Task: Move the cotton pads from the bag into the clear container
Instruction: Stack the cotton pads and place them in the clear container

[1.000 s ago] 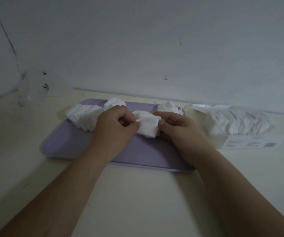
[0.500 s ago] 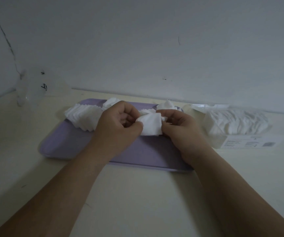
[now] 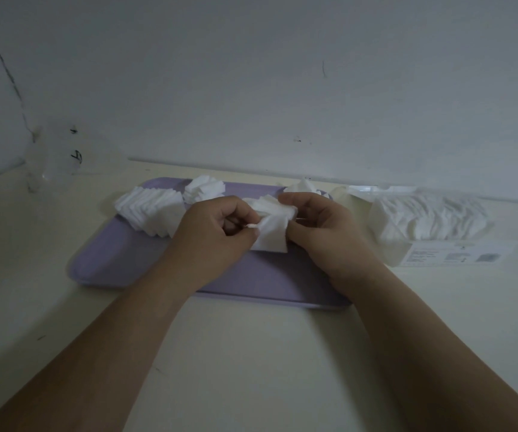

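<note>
**A:** Item one, nearest?

**B:** Cream table [image 3: 251,353], with two bare forearms reaching forward over it.

**A:** Next?

**B:** Lilac tray [image 3: 111,263], flat on the table, long side towards the person. Both hands are over its middle.

**A:** State of the hands?

**B:** Left hand [image 3: 214,238]: fingers curled, thumb and forefinger pinching the left edge of a small bundle of cotton pads [image 3: 271,235]. Right hand [image 3: 326,235]: fingers curled round the bundle's right side, thumb on its near face. The bundle is held between the two hands, over the tray; whether it touches the tray cannot be told.

**A:** Other pads?

**B:** Three lots on the tray's far half. A fanned row [image 3: 148,210] at the left, just beside the left hand. A loose heap [image 3: 204,188] behind it at the far rim. A smaller heap [image 3: 303,186] at the far right, behind the right hand.

**A:** The bag?

**B:** Clear bag [image 3: 432,219], lying on the table just beside the tray's right end, packed with white pads; printed label [image 3: 457,255] on its near face.

**A:** Farthest?

**B:** Clear container [image 3: 48,160], upright at the far left of the table near the wall [image 3: 282,88], well apart from the bag. Black marks on its side. Contents cannot be told.
</note>
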{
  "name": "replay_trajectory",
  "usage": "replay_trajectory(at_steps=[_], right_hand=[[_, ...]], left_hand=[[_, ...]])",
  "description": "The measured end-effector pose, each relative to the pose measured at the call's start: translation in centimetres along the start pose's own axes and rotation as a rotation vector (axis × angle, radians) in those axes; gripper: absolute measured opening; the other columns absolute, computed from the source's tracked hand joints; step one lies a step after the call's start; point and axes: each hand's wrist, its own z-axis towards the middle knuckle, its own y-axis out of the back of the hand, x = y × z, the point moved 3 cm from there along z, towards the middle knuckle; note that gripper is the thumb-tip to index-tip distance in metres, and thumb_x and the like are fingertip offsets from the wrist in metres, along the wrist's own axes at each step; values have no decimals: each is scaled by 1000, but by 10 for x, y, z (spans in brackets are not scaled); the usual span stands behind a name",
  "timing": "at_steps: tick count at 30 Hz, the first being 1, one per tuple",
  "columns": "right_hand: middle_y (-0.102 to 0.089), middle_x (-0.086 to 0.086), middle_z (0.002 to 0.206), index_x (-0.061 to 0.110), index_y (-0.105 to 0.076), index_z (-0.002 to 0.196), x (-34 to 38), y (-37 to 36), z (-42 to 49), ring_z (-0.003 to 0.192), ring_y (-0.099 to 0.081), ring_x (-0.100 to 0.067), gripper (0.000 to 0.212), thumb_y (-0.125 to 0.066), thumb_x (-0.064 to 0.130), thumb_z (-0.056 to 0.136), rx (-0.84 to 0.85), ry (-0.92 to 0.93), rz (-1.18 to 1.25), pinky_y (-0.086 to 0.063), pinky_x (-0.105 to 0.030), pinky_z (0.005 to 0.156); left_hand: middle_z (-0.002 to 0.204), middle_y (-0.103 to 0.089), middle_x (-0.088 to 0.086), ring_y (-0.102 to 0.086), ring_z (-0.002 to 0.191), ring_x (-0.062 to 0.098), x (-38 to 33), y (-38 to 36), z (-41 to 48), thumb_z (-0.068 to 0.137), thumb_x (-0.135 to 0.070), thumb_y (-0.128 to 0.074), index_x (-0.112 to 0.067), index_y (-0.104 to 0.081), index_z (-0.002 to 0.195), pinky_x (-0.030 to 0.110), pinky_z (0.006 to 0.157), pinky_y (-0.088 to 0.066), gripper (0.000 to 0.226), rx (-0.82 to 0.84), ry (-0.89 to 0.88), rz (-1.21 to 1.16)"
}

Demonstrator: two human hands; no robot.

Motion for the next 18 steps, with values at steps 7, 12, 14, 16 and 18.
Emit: replay_trajectory(at_steps=[7, 12, 14, 16, 18], right_hand=[[-70, -1, 131, 31, -64, 132, 1, -3, -3, 115, -70, -16, 72, -76, 8, 65, 142, -41, -26, -57, -33, 95], [-62, 2, 137, 31, -55, 142, 4, -8, -7, 121, -66, -16, 73, -70, -5, 80, 97, 66, -233, -54, -35, 107], [-63, -2, 134, 32, -55, 140, 5, -10, -8, 120, -66, -18, 71, -61, -2, 79, 85, 75, -237, -52, -37, 109], [-65, -2, 131, 32, -55, 138, 7, -13, -10, 119, -66, -15, 72, -55, 1, 72, 101, 67, -221, -51, -29, 106], [-63, 2, 136, 31, -53, 140, 8, -15, -11, 124, -62, -9, 82, -54, 2, 63, 140, 51, -204, -47, -22, 106]], left_hand=[[67, -68, 15, -53, 57, 10, 4, -3, 0, 81, -6, -78, -23, -73, 80, 19, 56, -44, 19, -11, -1, 57], [81, -69, 6, -63, 69, 13, 7, -1, 3, 64, -27, -85, -23, -65, 90, 30, 71, -55, 33, 0, 66, -59], [85, -66, -2, -59, 68, 9, 8, 0, 4, 59, -37, -86, -26, -64, 108, 31, 72, -54, 55, 4, 114, 0], [79, -61, -5, -53, 61, 4, 7, -1, 3, 59, -38, -86, -32, -61, 124, 28, 65, -48, 69, 85, 132, 49], [68, -56, -5, -48, 58, 5, 4, -4, 2, 64, -35, -88, -36, -66, 117, 28, 59, -40, 58, 196, 85, 72]])
